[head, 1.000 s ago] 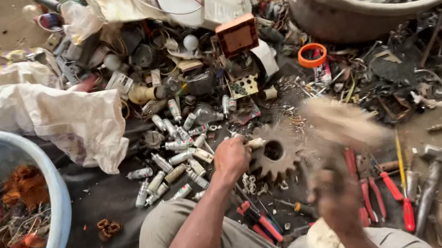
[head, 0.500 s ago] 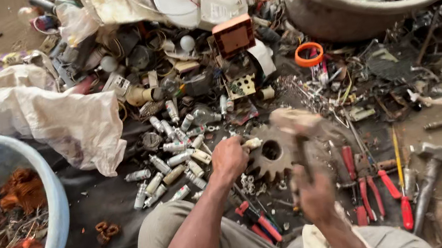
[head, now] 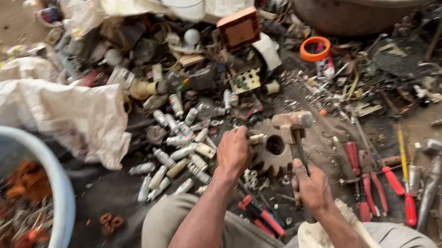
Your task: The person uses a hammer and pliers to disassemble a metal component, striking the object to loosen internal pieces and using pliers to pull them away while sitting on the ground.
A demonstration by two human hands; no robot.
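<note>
1. At centre frame I see the toothed gear [head: 271, 154] lying on the ground; my left hand [head: 234, 152] pins a small metal piece [head: 256, 138] against its rim, fingers pinched around it.
2. My right hand [head: 311, 186] is wrapped tight on the hammer [head: 293, 131] handle, its head just above the gear.
3. Small cylinders [head: 176, 152] lie scattered left of the gear; red-handled pliers [head: 362, 179] and a second hammer [head: 435, 172] lie to the right.
4. A white sack [head: 60, 114] sits at left, a blue tub [head: 55, 185] at lower left, and a tan basin [head: 342, 5] at upper right.
5. Everything rests on bare dirt strewn with scrap [head: 195, 59].
</note>
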